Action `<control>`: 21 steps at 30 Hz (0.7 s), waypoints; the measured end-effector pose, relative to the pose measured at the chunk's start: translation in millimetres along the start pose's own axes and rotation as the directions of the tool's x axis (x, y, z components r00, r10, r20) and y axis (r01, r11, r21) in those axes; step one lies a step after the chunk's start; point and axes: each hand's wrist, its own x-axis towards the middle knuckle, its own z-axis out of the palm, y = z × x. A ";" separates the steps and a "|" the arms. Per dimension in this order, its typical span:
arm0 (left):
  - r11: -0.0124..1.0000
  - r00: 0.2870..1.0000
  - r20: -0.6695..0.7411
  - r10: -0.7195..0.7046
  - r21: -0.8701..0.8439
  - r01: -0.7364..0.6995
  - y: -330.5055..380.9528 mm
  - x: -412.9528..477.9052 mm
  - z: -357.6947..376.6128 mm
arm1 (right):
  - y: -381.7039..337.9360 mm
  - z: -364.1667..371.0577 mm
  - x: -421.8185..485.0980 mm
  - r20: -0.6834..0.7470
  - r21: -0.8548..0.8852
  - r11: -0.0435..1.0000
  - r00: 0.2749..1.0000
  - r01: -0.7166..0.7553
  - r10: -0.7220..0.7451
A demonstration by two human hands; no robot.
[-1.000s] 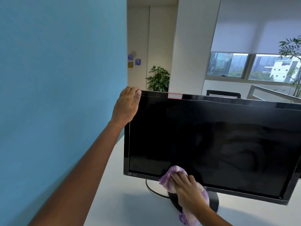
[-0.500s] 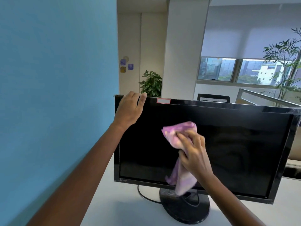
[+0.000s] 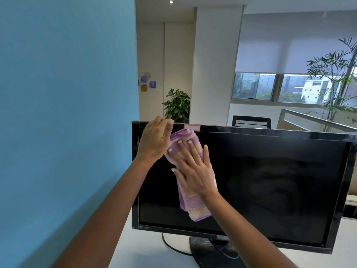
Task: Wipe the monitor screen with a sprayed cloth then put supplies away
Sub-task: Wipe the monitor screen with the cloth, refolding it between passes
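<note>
Pressing flat with fingers spread, the right hand (image 3: 193, 171) holds a purple-and-peach cloth (image 3: 195, 206) against the upper-left of the black monitor screen (image 3: 270, 190). Just left of it, the left hand (image 3: 154, 140) curls over the monitor's top corner, its fingers touching the cloth's upper edge.

soft purple terry cloth (image 3: 193, 205); glossy black plastic monitor (image 3: 270, 190); matt white desk (image 3: 150, 254).
</note>
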 end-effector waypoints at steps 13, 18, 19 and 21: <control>0.998 0.997 -0.080 -0.012 0.053 0.016 -1.7 0.6 13.8 | 165.1 -30.1 -64.9 -0.130 -0.259 0.961 0.989 -0.097 0.065; 0.989 0.995 -0.101 -0.027 0.143 0.042 8.5 0.6 20.1 | 206.2 -42.9 -105.0 -0.133 -0.199 0.902 0.923 -0.383 0.362; 0.986 0.994 -0.103 -0.037 0.155 0.053 11.1 0.6 21.5 | 211.1 -45.3 -112.5 -0.128 -0.165 0.868 0.883 -0.468 0.451; 0.984 0.995 -0.089 -0.049 0.165 0.063 18.1 -0.7 24.0 | 216.5 -48.7 -123.9 -0.111 -0.061 0.763 0.764 -0.644 0.636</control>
